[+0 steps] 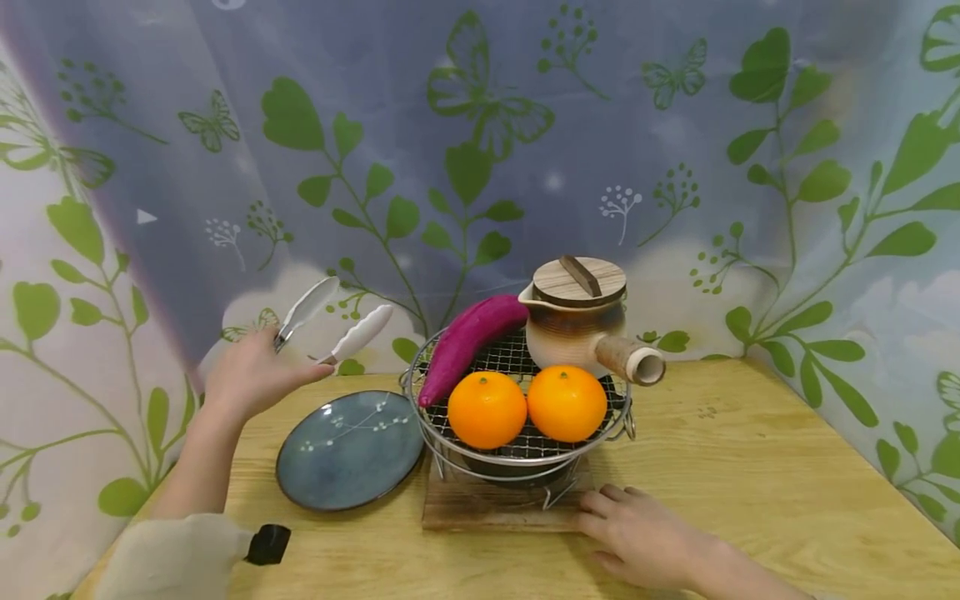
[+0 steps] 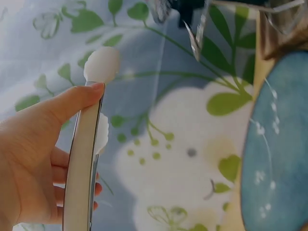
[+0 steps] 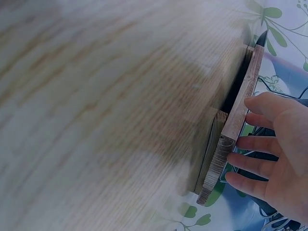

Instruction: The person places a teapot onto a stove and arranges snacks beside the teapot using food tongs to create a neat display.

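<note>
Tongs (image 1: 330, 321) are sitting clamped in my left hand (image 1: 251, 375), raised above the table (image 1: 750, 467) beside the blue plate (image 1: 348, 450). My right hand (image 1: 645, 533) is resting with a slack grip, fingers straight, against the wooden board (image 1: 487, 504) under the grill rack (image 1: 517, 392).

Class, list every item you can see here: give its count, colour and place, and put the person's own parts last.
tongs: one, metal with white tips, held up left of the grill
plate: one, blue-grey with white speckled pattern, on the table left of the grill
wire grill: one, silver, on the wooden board
wooden board: one, brown, on the table under the grill
oranges: two, orange, front of the grill
sweet potato: one, purple, left on the grill
pot: one, beige-brown with wooden lid and side handle, back of the grill
table: one, light wood
backdrop cloth: one, blue-white with green leaves
left hand: grips the tongs
right hand: fingers rest on the board's edge
</note>
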